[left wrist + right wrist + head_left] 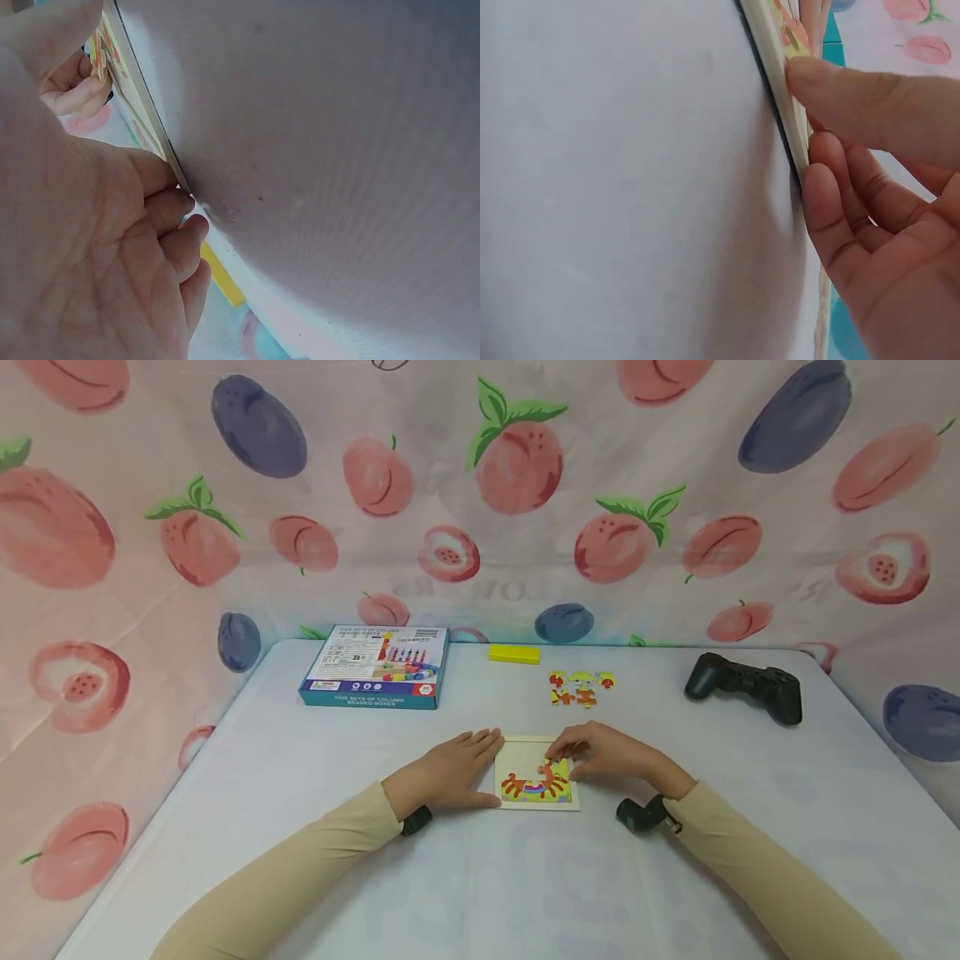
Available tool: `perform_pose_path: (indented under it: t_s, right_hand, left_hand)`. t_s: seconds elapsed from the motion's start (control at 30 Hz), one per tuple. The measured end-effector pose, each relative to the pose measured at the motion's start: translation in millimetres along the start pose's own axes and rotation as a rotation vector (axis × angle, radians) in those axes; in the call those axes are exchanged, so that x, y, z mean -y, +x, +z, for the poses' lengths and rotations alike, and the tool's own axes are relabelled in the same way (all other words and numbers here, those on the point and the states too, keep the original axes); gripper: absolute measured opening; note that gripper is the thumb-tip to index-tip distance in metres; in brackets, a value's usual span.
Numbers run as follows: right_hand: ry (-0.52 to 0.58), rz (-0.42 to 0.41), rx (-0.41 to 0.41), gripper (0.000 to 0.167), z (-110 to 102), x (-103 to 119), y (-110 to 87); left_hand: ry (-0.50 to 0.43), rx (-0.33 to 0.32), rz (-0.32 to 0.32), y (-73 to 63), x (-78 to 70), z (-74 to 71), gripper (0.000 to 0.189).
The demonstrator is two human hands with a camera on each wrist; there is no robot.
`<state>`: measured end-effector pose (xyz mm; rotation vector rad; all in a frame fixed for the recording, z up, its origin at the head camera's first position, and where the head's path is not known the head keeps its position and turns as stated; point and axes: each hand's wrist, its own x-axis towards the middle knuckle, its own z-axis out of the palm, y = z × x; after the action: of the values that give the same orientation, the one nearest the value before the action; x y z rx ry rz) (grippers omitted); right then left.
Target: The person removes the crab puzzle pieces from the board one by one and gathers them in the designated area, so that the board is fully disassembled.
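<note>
A small square puzzle board [522,752] with a light wooden rim lies flat on the table. Along its bottom and up its right side, fitted pieces [534,790] show part of an orange animal and a rainbow. My left hand [453,770] lies against the board's left edge with its fingers extended. At the upper right of the board, my right hand [611,752] pinches a puzzle piece [100,60], its yellow and red edge showing in the left wrist view. The right thumb [821,75] touches the board's right side; the fingers hide most of that piece.
Several loose puzzle pieces [585,695] lie behind the board. A yellow block [514,653] is at the table's back edge, a boxed bead set [375,668] at back left, and a black game controller [742,685] at back right. A fruit-patterned cloth [450,485] hangs behind.
</note>
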<state>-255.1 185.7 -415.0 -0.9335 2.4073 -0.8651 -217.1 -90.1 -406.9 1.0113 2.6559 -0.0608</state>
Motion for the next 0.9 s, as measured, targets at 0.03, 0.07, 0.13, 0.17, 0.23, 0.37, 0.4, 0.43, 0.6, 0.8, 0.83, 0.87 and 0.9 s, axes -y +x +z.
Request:
perform_pose_path:
  t_s: [0.03,0.07,0.13,0.17,0.23,0.37,0.4,0.43,0.6,0.8,0.83,0.87,0.9]
  right_hand:
    - [0.014,0.001,0.005,0.032,-0.7,-0.9,0.8]
    - [0.032,0.005,0.01,0.031,-1.4,-1.5,1.7]
    - [0.077,0.016,0.018,0.03,-2.5,-1.6,3.5]
    - [0.094,0.024,0.02,0.029,-2.9,-1.6,4.3]
    - [0.126,0.024,0.025,0.028,-3.5,-2.3,5.6]
    - [0.171,0.022,0.027,0.027,-3.8,-3.2,7.4]
    - [0.179,0.019,0.027,0.027,-3.8,-3.5,7.7]
    - [0.183,0.014,0.027,0.027,-3.8,-3.8,8.0]
    - [0.209,-0.011,0.033,0.027,-2.9,-4.6,9.2]
    - [0.236,-0.036,0.043,0.027,-3.2,-3.9,8.8]
    - [0.236,-0.038,0.044,0.026,-3.4,-3.5,8.6]
    - [0.233,-0.038,0.045,0.026,-3.7,-3.1,8.4]
    - [0.228,-0.04,0.045,0.026,-4.0,-2.9,8.3]
  left_hand:
    - [0.001,0.001,-0.002,0.1,0.1,0.1,0.091]
    - [0.001,0.001,-0.003,0.1,0.1,0.2,0.091]
    - [0.0,0.001,-0.005,0.3,0.3,0.5,0.091]
    - [-0.002,0.0,-0.005,0.5,0.4,0.8,0.091]
    - [-0.003,-0.002,-0.005,0.7,0.5,1.3,0.091]
    - [-0.002,-0.005,-0.005,1.3,0.7,2.8,0.091]
    - [-0.002,-0.005,-0.006,1.2,0.6,2.9,0.091]
    - [-0.003,-0.005,-0.006,1.3,0.7,3.2,0.091]
    - [-0.008,-0.003,-0.01,0.5,0.5,3.0,0.091]
    - [-0.004,-0.006,-0.004,-0.1,0.6,2.5,0.09]
    - [-0.002,-0.008,-0.002,0.1,0.7,2.5,0.09]
    - [0.002,-0.009,0.0,0.3,0.8,2.4,0.09]
    - [0.004,-0.01,0.001,0.5,1.0,2.2,0.09]
